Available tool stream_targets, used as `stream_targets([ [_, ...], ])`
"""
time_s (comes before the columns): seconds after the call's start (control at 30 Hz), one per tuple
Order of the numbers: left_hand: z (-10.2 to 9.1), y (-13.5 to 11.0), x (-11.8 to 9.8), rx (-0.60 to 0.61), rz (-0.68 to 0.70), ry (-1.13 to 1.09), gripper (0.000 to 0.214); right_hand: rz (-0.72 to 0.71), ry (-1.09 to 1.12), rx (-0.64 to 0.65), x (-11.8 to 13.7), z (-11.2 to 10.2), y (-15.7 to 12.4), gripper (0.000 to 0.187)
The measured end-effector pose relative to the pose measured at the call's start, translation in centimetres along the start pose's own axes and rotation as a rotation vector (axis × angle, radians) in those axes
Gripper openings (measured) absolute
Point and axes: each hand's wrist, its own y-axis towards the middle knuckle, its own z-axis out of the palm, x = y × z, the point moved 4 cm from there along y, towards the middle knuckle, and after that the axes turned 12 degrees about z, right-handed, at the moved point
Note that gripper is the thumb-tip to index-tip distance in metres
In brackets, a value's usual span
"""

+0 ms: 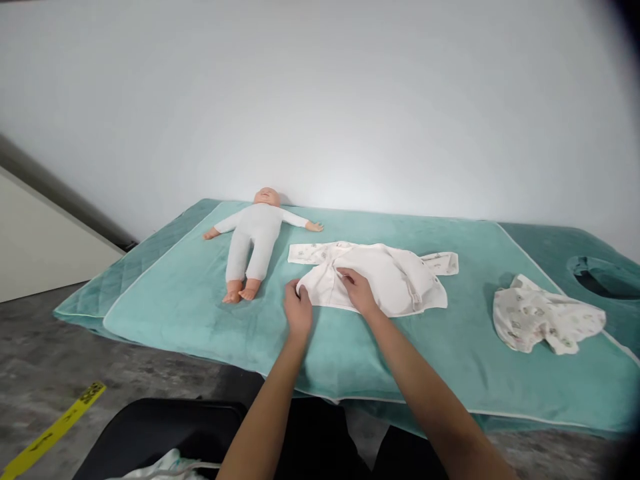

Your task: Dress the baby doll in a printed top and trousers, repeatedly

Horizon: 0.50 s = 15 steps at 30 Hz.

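The left forearm reaches forward, angled rightward; the left hand has curled fingers, thumb on the inner side; the right forearm slants leftward; the right hand is palm down, fingers bent.

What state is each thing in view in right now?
Shirt: spread out, both sleeves extended.
Doll: on its back, arms outstretched.
Patterned garment: crumpled.
Cover: spread beneath them.
Left hand: curled at shirt's edge.
Right hand: fingers on shirt.
Chair: partly visible, cloth on it.
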Motion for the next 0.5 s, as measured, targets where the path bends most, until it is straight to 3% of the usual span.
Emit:
stream_targets([
  [0.07,-0.6,-0.2,0.0,-0.075,0.014,-0.021,0.032,0.011,0.016,-0.037,-0.6,-0.5,-1.3,0.035],
  [0.17,-2.6,0.4,-1.8,-0.103,0.141,-0.019,0.047,-0.001,0.076,-0.044,-0.4,-1.1,-2.9,0.032],
  [0.23,-5.0,2.1,-2.9,-0.123,0.203,-0.009,0.045,-0.016,0.107,-0.017,0.8,-1.2,-3.2,0.03],
  [0.3,-8.1,5.4,-2.9,-0.159,0.238,0.024,0.04,-0.014,0.147,0.034,2.7,-0.6,-2.3,0.028],
  [0.4,-12.4,12.3,0.2,-0.179,0.186,0.082,0.03,0.067,0.343,0.18,6.2,2.7,1.3,0.03],
  [0.5,-14.6,18.9,6.1,-0.133,-0.008,0.084,0.026,0.268,0.623,0.305,9.0,8.7,6.9,0.037],
])
